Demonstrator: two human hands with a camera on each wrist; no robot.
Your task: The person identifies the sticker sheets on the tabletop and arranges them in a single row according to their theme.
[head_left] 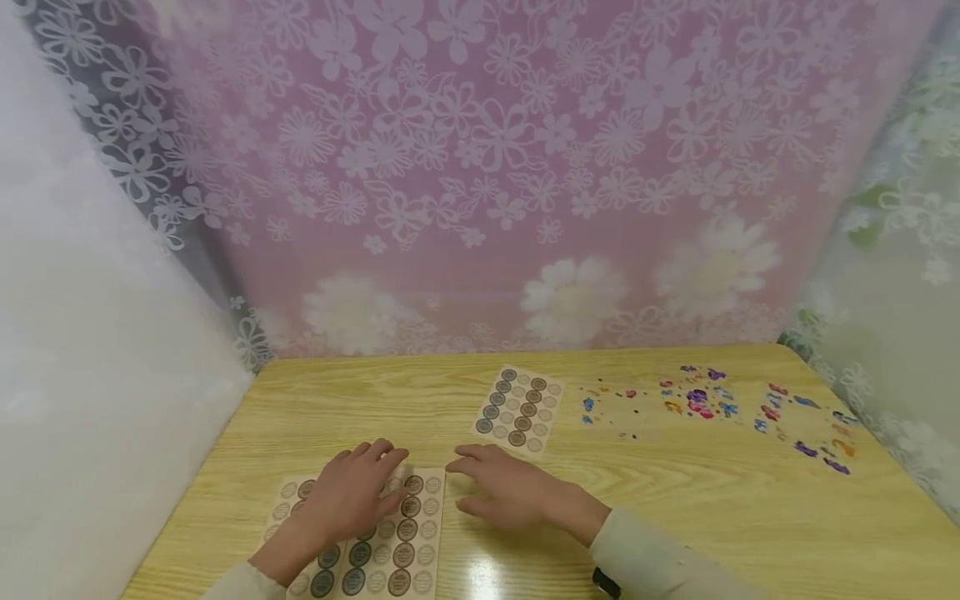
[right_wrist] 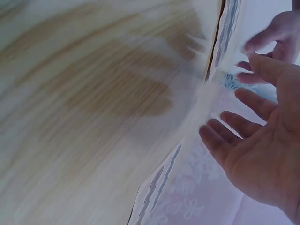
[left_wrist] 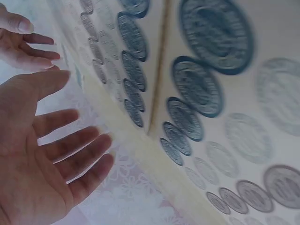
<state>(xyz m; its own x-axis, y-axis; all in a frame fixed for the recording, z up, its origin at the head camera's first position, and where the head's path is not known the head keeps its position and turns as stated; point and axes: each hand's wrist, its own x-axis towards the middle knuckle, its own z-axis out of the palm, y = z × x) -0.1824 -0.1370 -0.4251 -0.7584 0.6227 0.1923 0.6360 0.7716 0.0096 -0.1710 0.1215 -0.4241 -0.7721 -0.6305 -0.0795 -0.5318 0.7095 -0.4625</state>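
Note:
Two sheets of round stickers lie side by side at the table's front left, the right one (head_left: 426, 553) showing blue, brown and pale circles. My left hand (head_left: 351, 493) is above them, covering part of the circles. In the left wrist view its fingers are spread, apart from the paper, and the seam between the sheets (left_wrist: 196, 86) is visible. Just right of the sheets' edge, my right hand (head_left: 510, 487) hovers over bare wood with loosely bent, separated fingers. The right wrist view shows this hand (right_wrist: 265, 145) holding nothing. A third sticker sheet (head_left: 521, 410) lies farther back.
Several small colourful flower-like pieces (head_left: 699, 400) are scattered on the wooden table (head_left: 675, 517) at the back right. A flowered pink curtain (head_left: 480, 167) hangs behind the table, with pale curtains at both sides.

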